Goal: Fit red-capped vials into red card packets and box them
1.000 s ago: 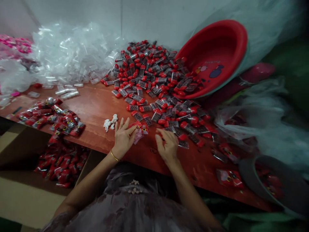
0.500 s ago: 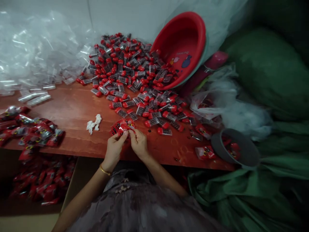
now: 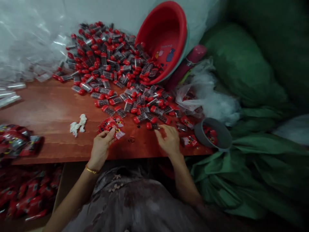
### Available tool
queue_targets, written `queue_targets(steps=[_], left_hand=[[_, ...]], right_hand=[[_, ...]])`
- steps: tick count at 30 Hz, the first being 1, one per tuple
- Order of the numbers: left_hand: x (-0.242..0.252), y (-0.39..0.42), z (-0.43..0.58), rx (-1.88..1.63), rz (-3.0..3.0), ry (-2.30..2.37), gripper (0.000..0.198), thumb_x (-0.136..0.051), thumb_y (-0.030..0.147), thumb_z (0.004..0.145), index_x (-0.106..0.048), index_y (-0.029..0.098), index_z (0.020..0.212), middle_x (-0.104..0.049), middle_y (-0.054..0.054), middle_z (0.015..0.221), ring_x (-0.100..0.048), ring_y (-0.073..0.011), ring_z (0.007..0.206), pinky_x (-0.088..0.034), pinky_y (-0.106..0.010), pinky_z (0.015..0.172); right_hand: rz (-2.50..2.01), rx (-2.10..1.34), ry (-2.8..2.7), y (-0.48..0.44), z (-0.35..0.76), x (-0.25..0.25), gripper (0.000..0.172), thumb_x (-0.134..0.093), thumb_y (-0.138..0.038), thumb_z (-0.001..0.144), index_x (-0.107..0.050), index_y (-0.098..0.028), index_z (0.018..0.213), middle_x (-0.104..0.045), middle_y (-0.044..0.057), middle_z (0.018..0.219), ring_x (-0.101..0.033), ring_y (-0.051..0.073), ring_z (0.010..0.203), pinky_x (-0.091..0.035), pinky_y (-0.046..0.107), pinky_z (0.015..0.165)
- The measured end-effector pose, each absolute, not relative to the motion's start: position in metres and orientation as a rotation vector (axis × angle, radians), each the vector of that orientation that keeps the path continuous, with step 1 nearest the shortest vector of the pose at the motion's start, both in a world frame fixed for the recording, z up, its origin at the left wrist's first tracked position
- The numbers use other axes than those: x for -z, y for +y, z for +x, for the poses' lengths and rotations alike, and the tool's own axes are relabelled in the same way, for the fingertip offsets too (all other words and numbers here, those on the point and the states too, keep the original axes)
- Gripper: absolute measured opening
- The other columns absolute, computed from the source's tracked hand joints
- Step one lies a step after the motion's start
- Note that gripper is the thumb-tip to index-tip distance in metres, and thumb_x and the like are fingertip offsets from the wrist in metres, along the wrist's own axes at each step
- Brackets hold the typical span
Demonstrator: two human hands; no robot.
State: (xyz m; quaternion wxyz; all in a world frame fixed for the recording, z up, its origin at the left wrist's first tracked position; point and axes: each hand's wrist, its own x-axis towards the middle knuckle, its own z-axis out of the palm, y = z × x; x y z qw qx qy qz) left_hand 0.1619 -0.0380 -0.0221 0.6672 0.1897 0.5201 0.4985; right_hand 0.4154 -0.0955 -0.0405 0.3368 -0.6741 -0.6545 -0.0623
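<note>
My left hand (image 3: 102, 145), a gold bangle at its wrist, pinches a small red printed packet (image 3: 118, 132) with a clear end between thumb and fingers. Under and behind this packet lie more red printed packets (image 3: 117, 120) on the table. My right hand (image 3: 169, 139) is over the table further right, thumb and fingers apart. Its fingertips are right beside a small clear case with a red cap (image 3: 150, 126); whether they touch it I cannot tell. Behind both hands spreads a large heap of such red-capped cases (image 3: 103, 59).
A red basin (image 3: 180, 19) leans tipped behind the heap, beside a pink flask (image 3: 196, 54). At right stand a grey bowl (image 3: 225, 138) and green sacks (image 3: 243, 67). Crumpled white tissue (image 3: 82, 121) lies left; filled red packets (image 3: 18, 140) sit at the left edge.
My hands were together on the red packet. My right hand has let go and moved right to a red-capped case; my left keeps the packet. The view has shifted to the right.
</note>
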Motion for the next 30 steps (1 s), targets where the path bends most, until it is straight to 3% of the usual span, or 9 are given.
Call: queue_targets(steps=[4,8,12,19,23,30], left_hand=[[0.031,-0.045,0.171,-1.052,0.514,1.182,0.039,-0.085,0.036,0.043,-0.061,0.012,0.062,-0.067,-0.001,0.069,-0.061,-0.0099,0.061,-0.051,-0.021,0.060],[0.049,-0.054,0.188,-0.940,0.717,1.195,0.039,-0.082,0.042,0.047,-0.066,0.012,0.066,-0.067,-0.002,0.070,-0.060,-0.0108,0.062,-0.051,-0.021,0.057],[0.065,-0.058,0.194,-0.872,0.850,1.211,0.037,-0.080,0.043,0.051,-0.067,0.013,0.066,-0.066,-0.001,0.068,-0.058,-0.0100,0.060,-0.051,-0.020,0.055],[0.066,-0.060,0.193,-0.857,1.038,1.230,0.034,-0.078,0.045,0.055,-0.070,0.015,0.068,-0.070,-0.002,0.069,-0.063,-0.0143,0.065,-0.052,-0.025,0.067],[0.063,-0.061,0.196,-0.834,1.068,1.238,0.038,-0.078,0.048,0.052,-0.071,0.015,0.069,-0.073,-0.005,0.075,-0.066,-0.0182,0.069,-0.053,-0.031,0.073],[0.066,-0.060,0.194,-0.799,1.100,1.248,0.042,-0.077,0.049,0.054,-0.072,0.015,0.079,-0.074,-0.008,0.083,-0.068,-0.0217,0.077,-0.054,-0.035,0.079]], right_hand=[[-1.928,0.458,-1.688,-0.152,0.461,0.054,0.029,-0.048,-0.037,0.088,-0.061,-0.013,0.099,-0.068,0.013,0.091,-0.060,0.023,0.087,-0.044,0.035,0.083],[-2.267,0.352,-1.683,-0.175,0.450,0.082,0.040,-0.047,-0.048,0.087,-0.061,-0.014,0.101,-0.068,0.010,0.082,-0.061,0.020,0.074,-0.045,0.029,0.069],[-2.324,0.204,-1.674,-0.158,0.443,0.096,0.029,-0.040,-0.035,0.093,-0.063,-0.017,0.093,-0.069,0.008,0.081,-0.064,0.017,0.074,-0.044,0.025,0.067],[-2.400,0.037,-1.622,-0.121,0.455,0.085,0.024,-0.040,-0.029,0.094,-0.061,-0.017,0.098,-0.069,0.009,0.094,-0.064,0.018,0.080,-0.043,0.025,0.066],[-2.432,0.059,-1.573,-0.110,0.464,0.073,0.030,-0.037,-0.033,0.094,-0.058,-0.016,0.108,-0.066,0.010,0.099,-0.063,0.019,0.082,-0.044,0.027,0.067],[-2.660,0.212,-1.671,-0.097,0.509,0.046,0.048,-0.046,-0.012,0.079,-0.046,-0.015,0.127,-0.052,0.015,0.126,-0.058,0.026,0.096,-0.046,0.033,0.073]])
